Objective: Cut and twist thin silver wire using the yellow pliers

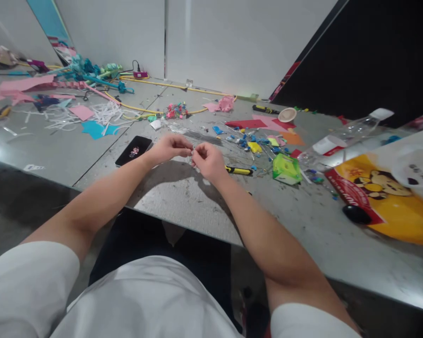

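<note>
Above the table's near part, my left hand (171,148) and my right hand (208,161) meet fingertip to fingertip. Both are closed in a pinch. Something small and pale sits between the fingers, too small to name. Just beyond them lies a bundle of thin metal wires (197,134). A black phone (134,149) with a lit screen rests beside my left wrist. To the right of my right hand is a yellow and black cutter knife (240,171), partly hidden behind the hand.
Small blue pieces (246,141) are scattered to the right, near a green packet (286,169). A clear plastic bottle (352,131) lies by a yellow snack bag (402,197). Leftward are paper scraps (98,115) and a yellow cable (155,82). White panels (225,42) rise behind.
</note>
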A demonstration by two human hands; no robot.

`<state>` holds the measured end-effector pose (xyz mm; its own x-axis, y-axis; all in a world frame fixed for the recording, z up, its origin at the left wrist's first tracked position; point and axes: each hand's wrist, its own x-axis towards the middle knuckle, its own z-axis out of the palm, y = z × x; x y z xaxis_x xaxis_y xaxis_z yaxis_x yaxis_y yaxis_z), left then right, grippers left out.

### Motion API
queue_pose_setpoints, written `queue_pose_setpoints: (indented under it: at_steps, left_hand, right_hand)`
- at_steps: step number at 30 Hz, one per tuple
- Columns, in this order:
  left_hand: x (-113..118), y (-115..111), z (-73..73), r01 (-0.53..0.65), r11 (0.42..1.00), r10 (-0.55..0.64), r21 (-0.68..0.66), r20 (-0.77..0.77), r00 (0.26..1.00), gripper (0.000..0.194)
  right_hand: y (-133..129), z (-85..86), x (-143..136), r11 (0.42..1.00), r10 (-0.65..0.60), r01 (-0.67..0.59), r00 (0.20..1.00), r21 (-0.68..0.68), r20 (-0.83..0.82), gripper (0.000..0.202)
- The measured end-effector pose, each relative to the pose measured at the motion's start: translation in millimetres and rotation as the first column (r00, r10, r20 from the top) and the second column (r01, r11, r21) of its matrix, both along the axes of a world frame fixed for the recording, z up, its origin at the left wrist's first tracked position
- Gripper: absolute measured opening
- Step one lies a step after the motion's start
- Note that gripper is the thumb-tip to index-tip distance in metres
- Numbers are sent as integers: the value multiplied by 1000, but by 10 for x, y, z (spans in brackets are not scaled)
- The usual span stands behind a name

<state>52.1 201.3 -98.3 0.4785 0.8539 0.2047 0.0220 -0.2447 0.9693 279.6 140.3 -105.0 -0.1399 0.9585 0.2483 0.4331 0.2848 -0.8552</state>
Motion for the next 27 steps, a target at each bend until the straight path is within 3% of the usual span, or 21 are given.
queue_pose_setpoints:
  at_steps: [9, 17, 23, 27]
  left_hand:
    - [-60, 41, -46, 116, 992, -111, 43, -98, 989, 32]
    - [-39, 5, -33, 58, 998, -55, 9, -177, 983, 11]
    - [-31, 12, -89, 77, 997, -70, 28, -182, 981, 11]
    - [-21, -35, -69, 98, 994, -89, 54, -148, 985, 26]
  right_hand:
    - [7, -63, 36, 998, 25, -20, 994, -53, 108, 23]
    - [27, -108, 36, 997, 80, -76, 979, -30, 188, 22]
    - [-3, 52, 99, 991, 81, -113, 930, 69, 360, 25]
    - [-32, 177, 164, 986, 23, -66, 962, 153, 271, 17]
